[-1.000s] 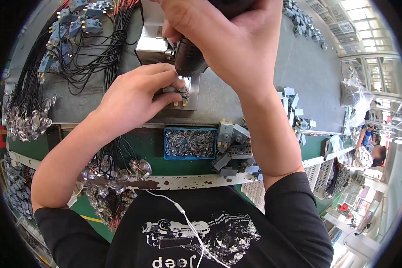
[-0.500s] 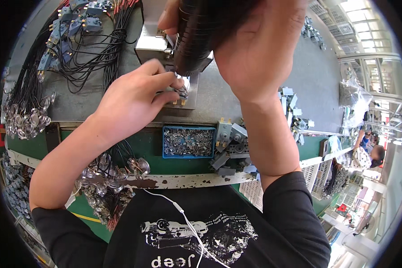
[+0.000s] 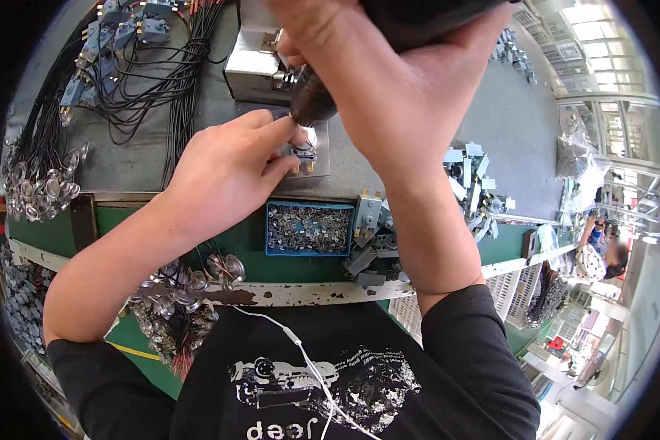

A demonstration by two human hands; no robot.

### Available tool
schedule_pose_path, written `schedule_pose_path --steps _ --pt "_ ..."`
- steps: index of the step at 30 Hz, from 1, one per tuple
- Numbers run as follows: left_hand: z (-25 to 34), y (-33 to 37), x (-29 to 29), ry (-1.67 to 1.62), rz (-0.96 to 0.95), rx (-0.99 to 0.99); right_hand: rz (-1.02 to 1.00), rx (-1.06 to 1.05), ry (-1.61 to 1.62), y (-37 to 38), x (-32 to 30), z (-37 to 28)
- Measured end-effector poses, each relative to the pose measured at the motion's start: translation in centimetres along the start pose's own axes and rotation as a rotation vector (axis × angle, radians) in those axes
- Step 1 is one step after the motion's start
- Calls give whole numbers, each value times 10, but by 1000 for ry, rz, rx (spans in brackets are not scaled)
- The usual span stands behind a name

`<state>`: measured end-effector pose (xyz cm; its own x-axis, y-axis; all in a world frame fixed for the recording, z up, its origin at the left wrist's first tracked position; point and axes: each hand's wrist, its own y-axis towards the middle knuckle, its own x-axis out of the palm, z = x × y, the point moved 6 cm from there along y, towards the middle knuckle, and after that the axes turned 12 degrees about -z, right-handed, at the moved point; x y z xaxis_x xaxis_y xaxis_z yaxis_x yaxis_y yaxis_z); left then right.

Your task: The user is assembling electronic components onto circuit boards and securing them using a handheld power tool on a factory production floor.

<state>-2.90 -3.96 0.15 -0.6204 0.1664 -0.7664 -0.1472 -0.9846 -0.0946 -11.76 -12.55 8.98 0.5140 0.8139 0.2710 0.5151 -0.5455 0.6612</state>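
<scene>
My right hand (image 3: pixel 396 110) is wrapped round a black power screwdriver (image 3: pixel 314 101), its nose pointing down and left at the metal plate (image 3: pixel 320 167) on the bench. Beneath that nose sits a small grey switch-like part (image 3: pixel 305 155) with brass tabs facing me. My left hand (image 3: pixel 227 158) pinches this part from the left, thumb and forefinger close to the driver's tip. The fingers and the driver partly cover the part, and the tip's contact point is hidden. A boxy metal fixture (image 3: pixel 255 70) stands just behind the plate.
A blue tray (image 3: pixel 309 253) of small metal pieces sits at the front edge. Grey switch housings (image 3: pixel 370 216) lie right of it, with more (image 3: pixel 477 183) beyond my forearm. Bundled black cables (image 3: pixel 187 95) run along the left; metal discs (image 3: pixel 51 187) hang at the edge.
My right hand and the screwdriver have swung left and lower, the driver now more tilted. My left hand stays at the part, with its fingers slightly shifted.
</scene>
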Motion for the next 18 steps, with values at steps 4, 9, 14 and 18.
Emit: schedule_pose_path --steps 4,9,14,18 --pt "-4 -3 3 28 62 40 -78 251 -205 12 -2 -10" --pt "-4 -3 2 33 81 45 -146 23 -207 23 -8 4" --pt "-6 -6 2 6 68 67 -200 104 -235 14 3 4" --pt "-7 0 -3 45 25 82 -34 219 -234 9 10 0"
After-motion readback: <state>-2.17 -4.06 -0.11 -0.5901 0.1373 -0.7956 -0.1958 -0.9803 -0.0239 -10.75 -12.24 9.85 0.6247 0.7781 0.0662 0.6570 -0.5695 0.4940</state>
